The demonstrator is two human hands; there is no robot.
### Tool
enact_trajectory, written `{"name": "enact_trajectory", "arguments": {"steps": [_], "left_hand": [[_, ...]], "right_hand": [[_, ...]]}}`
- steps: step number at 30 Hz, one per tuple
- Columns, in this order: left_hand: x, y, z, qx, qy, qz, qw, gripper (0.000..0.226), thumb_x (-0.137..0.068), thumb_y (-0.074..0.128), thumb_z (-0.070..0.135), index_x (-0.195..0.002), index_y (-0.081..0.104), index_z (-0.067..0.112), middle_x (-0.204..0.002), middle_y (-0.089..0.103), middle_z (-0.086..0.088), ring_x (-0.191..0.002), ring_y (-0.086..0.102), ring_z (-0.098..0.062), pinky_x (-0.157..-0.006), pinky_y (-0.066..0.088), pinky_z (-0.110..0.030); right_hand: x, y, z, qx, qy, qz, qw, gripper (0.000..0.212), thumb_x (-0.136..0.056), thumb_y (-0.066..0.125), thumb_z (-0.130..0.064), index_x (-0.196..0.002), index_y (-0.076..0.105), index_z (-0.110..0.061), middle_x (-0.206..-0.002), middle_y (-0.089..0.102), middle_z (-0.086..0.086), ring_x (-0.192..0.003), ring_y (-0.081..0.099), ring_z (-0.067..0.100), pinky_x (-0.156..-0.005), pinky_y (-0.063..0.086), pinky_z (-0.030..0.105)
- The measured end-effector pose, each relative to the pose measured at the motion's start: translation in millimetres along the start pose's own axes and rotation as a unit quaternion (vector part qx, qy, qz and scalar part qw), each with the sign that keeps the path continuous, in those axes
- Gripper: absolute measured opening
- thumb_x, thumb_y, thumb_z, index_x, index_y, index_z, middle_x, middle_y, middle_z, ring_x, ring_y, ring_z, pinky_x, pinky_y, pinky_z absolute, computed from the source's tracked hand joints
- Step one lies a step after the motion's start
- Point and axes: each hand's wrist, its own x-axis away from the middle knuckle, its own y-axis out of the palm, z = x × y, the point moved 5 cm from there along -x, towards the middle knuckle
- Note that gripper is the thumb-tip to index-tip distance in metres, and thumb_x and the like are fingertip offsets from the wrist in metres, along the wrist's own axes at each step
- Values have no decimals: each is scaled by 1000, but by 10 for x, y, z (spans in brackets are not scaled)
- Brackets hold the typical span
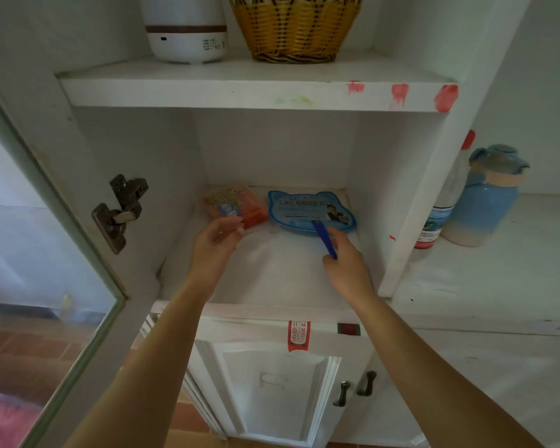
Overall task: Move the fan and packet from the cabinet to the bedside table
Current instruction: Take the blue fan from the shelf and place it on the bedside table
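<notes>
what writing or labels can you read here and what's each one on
Nothing here can be quoted with confidence.
fan: Chinese print on blue, too blurred to read.
packet: printed front, too blurred to read.
red sticker on the cabinet front: Chinese characters, too blurred to quote.
white appliance: small grey print low on its side, too small to read.
bottle: label print, too blurred to read.

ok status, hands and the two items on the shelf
Right hand pinching fan handle. Left hand at packet edge, grip unclear. Both on shelf, nothing blocking.
</notes>
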Motion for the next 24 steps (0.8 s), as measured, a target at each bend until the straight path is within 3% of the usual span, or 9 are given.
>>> {"name": "enact_trajectory", "arguments": {"steps": [12, 20, 24], "left_hand": [[31, -123, 25, 7, 5, 6, 1000, 23, -87, 58, 5, -86, 63, 28, -94, 62, 14, -86, 58, -5, -77, 48, -28], [72, -181, -3, 14, -5, 10, 1000, 24, -85, 60, 4, -85, 63, 28, -93, 63, 9, -87, 59, -10, -77, 49, -29], [76, -170, 5, 23, -11, 1, 1000, 22, -86, 60, 6, -85, 62, 28, -90, 63, 6, -82, 59, -9, -76, 48, -27]], "right_hand": [[120, -106, -61, -25, -16, 6, 1000, 61, -90, 47, 3, -143, 29, -23, -140, 45, 6, -123, 47, 21, -88, 41, 23], [314, -225, -148, -62, -33, 8, 997, 65, -87, 49, 9, -141, 33, -24, -140, 45, 5, -123, 47, 20, -100, 47, 40], [417, -310, -185, -95, -38, 8, 995, 67, -86, 51, 10, -140, 35, -25, -141, 45, 1, -124, 47, 15, -97, 46, 27]]}}
